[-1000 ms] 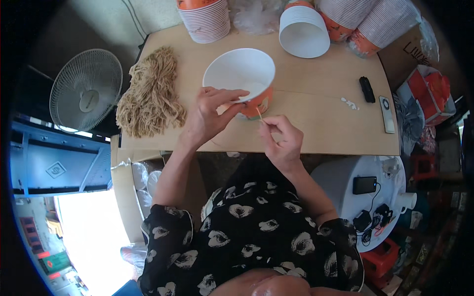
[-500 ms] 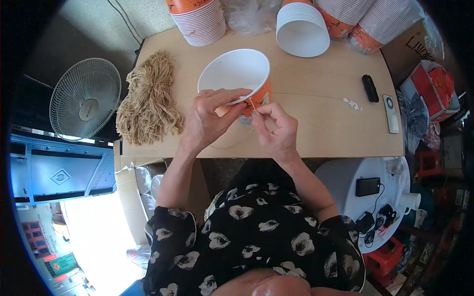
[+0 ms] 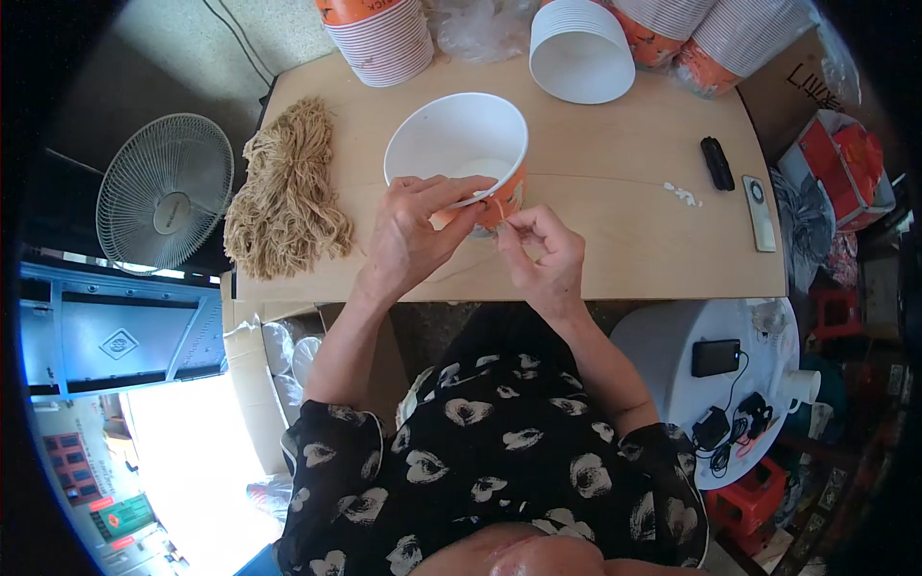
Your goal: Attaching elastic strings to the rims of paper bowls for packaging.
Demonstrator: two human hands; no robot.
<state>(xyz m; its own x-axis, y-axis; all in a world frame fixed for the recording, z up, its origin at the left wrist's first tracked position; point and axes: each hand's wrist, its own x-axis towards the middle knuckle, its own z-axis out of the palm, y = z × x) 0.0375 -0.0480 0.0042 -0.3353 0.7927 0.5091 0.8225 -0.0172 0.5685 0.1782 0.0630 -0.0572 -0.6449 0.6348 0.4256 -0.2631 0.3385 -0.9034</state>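
A white-lined paper bucket (image 3: 451,134) with an orange printed outside stands tilted toward me on the table's near half. My left hand (image 3: 408,230) grips its near rim, thumb outside and fingers along the edge. Just right of that thumb, a thin tan string (image 3: 500,210) runs down from the bucket's outer wall below the rim. My right hand (image 3: 549,257) pinches the string's lower part between thumb and forefinger. How the string is fixed to the wall is too small to tell. A thick bundle of tan strings (image 3: 288,187) lies to the left.
Stacked paper buckets (image 3: 382,43) and a single white-lined bucket (image 3: 582,69) line the table's back. On the right lie white bits (image 3: 683,195), a black object (image 3: 716,164) and a pale remote (image 3: 759,213). A fan (image 3: 168,197) stands left; a round white table (image 3: 663,350) stands right.
My right hand has shifted slightly right, still pinching the string. My left hand keeps its grip on the bucket rim. The whole view has moved a little.
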